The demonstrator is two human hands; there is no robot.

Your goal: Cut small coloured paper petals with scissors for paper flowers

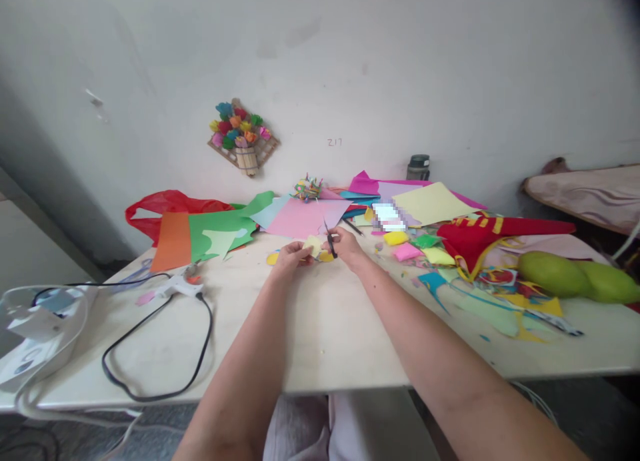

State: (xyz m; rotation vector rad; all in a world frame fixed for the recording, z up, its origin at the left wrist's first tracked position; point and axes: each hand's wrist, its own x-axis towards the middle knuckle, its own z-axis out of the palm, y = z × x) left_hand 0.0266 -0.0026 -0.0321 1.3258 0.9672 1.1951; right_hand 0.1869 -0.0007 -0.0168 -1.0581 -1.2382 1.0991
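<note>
Between the fingers of my left hand is a small pale yellow piece of paper. My right hand is closed around the dark handles of a pair of scissors, whose blades point up and away from me. The scissors are just right of the paper; whether the blades touch it I cannot tell. Deeper yellow pieces lie on the table beside and partly under my hands. Behind them rests a pink sheet.
Orange and green sheets lie left, near a white glue gun with a looping black cord. A power strip sits far left. On the right are clay packets, a phone, paper scraps and green fruits.
</note>
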